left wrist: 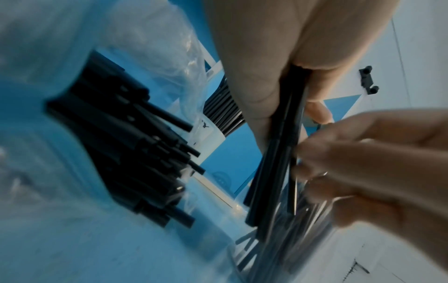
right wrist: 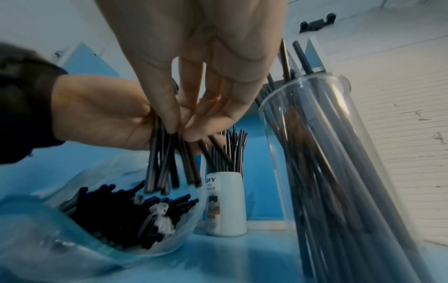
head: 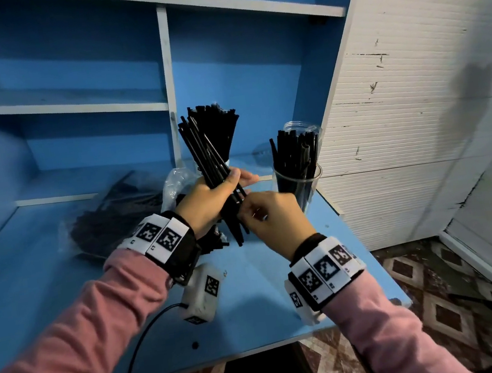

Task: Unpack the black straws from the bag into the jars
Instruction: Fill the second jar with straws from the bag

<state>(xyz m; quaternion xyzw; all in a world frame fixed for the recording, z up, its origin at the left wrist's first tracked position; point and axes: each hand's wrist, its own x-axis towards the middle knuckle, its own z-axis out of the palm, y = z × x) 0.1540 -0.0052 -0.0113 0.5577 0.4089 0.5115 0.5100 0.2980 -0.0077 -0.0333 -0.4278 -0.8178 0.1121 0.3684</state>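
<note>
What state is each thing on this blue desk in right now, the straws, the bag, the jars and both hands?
Bundle of straws: held upright, off the desk.
Left hand: grips the bundle.
Right hand: pinches straws at the bundle's lower end.
Plastic bag: open, lying down, straws inside.
Clear jar: upright, partly filled.
White jar: upright, holds straws.

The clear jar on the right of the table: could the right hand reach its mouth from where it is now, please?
Probably yes. The clear jar stands just beyond the right hand, with nothing between them, and its mouth is open, though partly filled with straws. The hand is busy pinching straws in the left hand.
</note>
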